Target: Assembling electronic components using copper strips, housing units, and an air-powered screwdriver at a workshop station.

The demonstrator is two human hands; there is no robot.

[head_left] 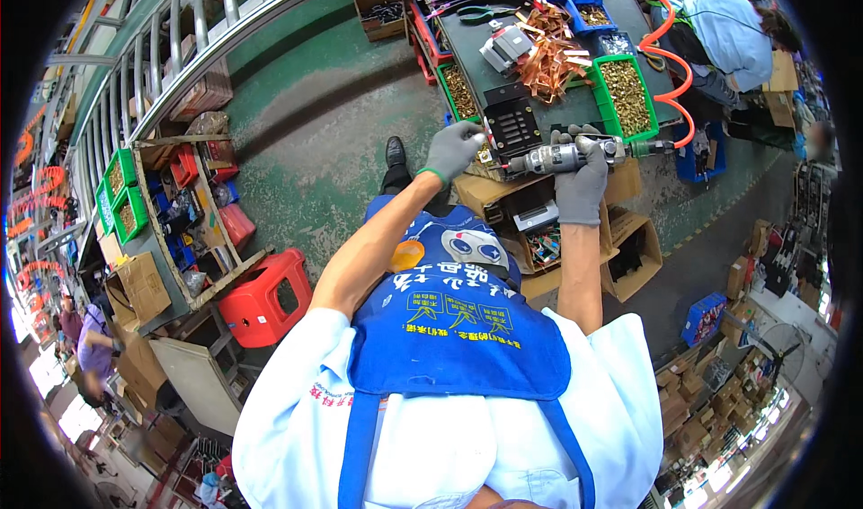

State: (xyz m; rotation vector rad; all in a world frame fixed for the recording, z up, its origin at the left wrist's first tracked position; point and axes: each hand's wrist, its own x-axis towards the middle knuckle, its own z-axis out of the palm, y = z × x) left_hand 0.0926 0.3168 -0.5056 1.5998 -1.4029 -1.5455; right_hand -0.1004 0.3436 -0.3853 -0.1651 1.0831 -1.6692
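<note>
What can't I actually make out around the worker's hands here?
- Left hand, head view: too small to tell whether it pinches anything.
- Handheld tool, head view: partly hidden by the right hand.
- Red hose, head view: one end cut off by the upper edge.

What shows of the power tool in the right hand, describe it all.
The power tool has a slim, roughly cylindrical body like silver-grey metal and a narrow tip. It lies across the view, tip leftward, by the near edge of the black slotted plate; contact there is unclear. The gloved right hand is closed around the body. A green fitting sits at its rear, where the red coiled hose seems to join.
</note>
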